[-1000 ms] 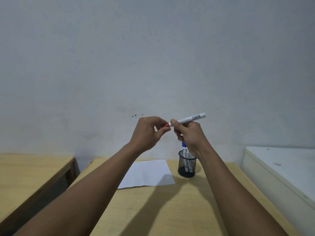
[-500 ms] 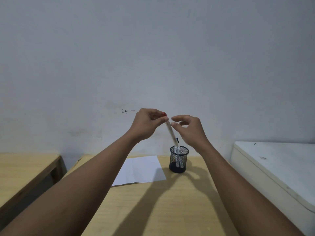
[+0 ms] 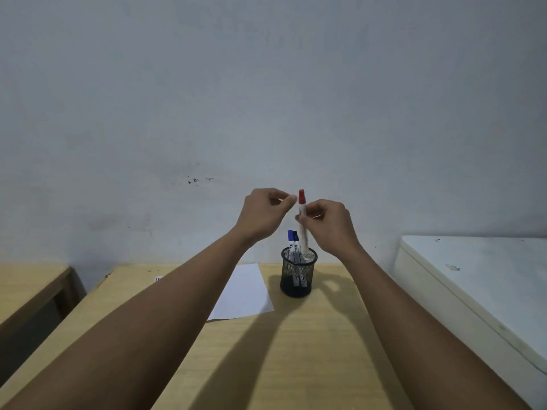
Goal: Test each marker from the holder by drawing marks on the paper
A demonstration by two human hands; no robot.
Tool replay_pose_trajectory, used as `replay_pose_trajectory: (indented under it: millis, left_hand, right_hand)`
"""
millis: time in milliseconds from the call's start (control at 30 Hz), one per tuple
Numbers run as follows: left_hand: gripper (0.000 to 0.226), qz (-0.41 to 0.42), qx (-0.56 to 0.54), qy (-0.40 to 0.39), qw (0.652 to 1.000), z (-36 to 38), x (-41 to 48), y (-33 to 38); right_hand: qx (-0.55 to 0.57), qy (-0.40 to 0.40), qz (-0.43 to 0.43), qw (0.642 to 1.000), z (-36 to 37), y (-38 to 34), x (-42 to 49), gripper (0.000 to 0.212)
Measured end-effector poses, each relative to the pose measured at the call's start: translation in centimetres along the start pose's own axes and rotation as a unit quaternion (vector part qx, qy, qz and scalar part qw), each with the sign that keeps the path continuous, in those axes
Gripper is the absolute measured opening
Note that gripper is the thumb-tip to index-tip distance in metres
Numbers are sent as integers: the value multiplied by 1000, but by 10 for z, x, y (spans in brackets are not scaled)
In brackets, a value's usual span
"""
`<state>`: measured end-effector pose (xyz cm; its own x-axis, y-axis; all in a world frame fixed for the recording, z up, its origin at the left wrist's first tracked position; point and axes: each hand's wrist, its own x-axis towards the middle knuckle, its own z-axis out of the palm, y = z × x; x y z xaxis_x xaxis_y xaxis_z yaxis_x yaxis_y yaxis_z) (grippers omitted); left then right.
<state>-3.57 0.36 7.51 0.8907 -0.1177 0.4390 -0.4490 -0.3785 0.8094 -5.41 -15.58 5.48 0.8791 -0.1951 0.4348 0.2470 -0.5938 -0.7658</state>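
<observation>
- The white-barrelled marker with a red cap (image 3: 302,220) stands nearly upright above the black wire-mesh cylindrical holder (image 3: 299,275), its lower end at the holder's mouth; motion blur hides whether it touches the rim.
- The right hand (image 3: 331,226) pinches the marker's barrel just below the cap, fingers (image 3: 307,213) closed on it.
- The left hand (image 3: 262,216) sits just beside the cap, thumb and forefinger pressed together; I cannot tell whether they hold anything.
- 2 more markers, 1 blue-capped (image 3: 290,235) and 1 dark-capped (image 3: 295,236), stand in the holder.
- The white paper sheet (image 3: 245,294) lies flat on the light wooden tabletop (image 3: 296,350), left of the holder, partly hidden by the left forearm.
- The marker looks light, stiff and smooth, so a mid-barrel pinch should steady it best; the cap end would likely slip or pull off.
</observation>
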Motion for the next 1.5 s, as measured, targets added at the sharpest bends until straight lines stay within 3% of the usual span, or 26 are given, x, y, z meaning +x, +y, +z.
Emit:
replay_pose_trajectory:
  millis: [167, 300, 433, 733, 967, 1133, 1400, 1500]
  left_hand:
    - [36, -63, 175, -60, 981, 15, -4, -51]
    - [60, -93, 268, -112, 952, 31, -8, -79]
    - [77, -109, 261, -132, 950, 46, -5, -93]
    - [50, -103, 262, -124, 951, 59, 2, -109]
    - [53, -98, 252, -122, 955, 58, 1, -112]
    - [53, -95, 259, -121, 953, 59, 1, -112]
    - [50, -90, 275, -114, 950, 54, -3, -107]
    - [62, -90, 290, -100, 948, 34, -8, -98]
  right_hand:
    - [-3, -1, 30, 1000, 23, 25, 15, 21]
    - [-31, -18, 40, 999, 37, 41, 24, 25]
    - [-37, -38, 53, 997, 48, 56, 30, 22]
    - [-150, -84, 81, 982, 69, 72, 31, 14]
    - [-198, -47, 74, 976, 77, 74, 33, 22]
    - [-200, -37, 73, 976, 73, 69, 32, 28]
    - [-161, -27, 65, 984, 65, 63, 27, 15]
    - [-141, -23, 43, 989, 64, 51, 22, 16]
